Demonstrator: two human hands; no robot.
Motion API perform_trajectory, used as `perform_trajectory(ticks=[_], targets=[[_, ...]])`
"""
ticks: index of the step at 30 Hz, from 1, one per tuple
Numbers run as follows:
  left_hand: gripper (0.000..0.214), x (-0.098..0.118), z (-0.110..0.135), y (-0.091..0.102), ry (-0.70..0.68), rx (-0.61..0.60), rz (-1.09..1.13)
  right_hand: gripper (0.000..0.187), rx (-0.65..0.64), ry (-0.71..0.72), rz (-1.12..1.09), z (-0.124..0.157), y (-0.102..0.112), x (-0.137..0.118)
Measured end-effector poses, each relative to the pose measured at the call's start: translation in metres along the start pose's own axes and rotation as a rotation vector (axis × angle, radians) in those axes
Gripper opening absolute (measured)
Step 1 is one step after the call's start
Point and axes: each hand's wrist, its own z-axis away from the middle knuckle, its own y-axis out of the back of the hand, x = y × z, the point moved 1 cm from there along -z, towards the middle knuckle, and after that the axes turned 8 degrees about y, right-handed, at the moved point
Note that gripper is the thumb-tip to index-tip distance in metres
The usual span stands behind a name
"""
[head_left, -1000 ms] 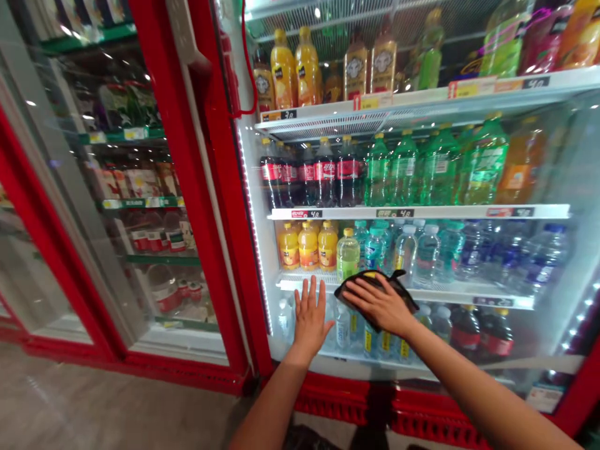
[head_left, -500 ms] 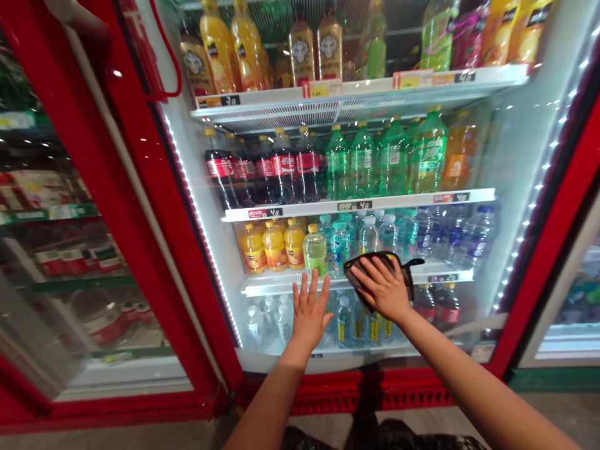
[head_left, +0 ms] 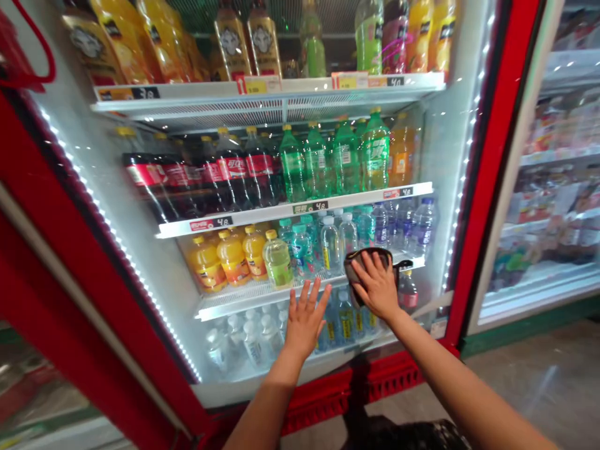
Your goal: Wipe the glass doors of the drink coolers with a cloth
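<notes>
Spreading left hand wide; right hand too, over cloth. Can read tag "48" above left fingers, not bottles between hands.

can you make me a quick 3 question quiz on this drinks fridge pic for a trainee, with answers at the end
1. Which hand lies on the dark cloth?
2. True or false: the left hand is clenched in a fist.
3. Fill in the word: on the shelf with the green bottles, the right-end bottle is coloured ____.

Key
1. The right hand.
2. False; it is spread open.
3. Orange.
</notes>
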Motion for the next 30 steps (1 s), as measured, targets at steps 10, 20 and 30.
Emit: perform_trajectory(ticks=[10,20,30], targets=[[0.108,0.051,-0.014,-0.037,-0.127,0.052,0.037,0.075,0.037,-0.339,-0.002,0.066,-0.033,0.009],[0.113,0.105,-0.049,-0.062,-0.160,0.046,0.085,0.069,0.381,-0.703,-0.084,0.108,-0.054,0.084],[0.124,0.130,-0.070,-0.078,-0.164,-0.008,0.096,0.066,0.323,-0.763,-0.029,0.110,-0.053,0.133]])
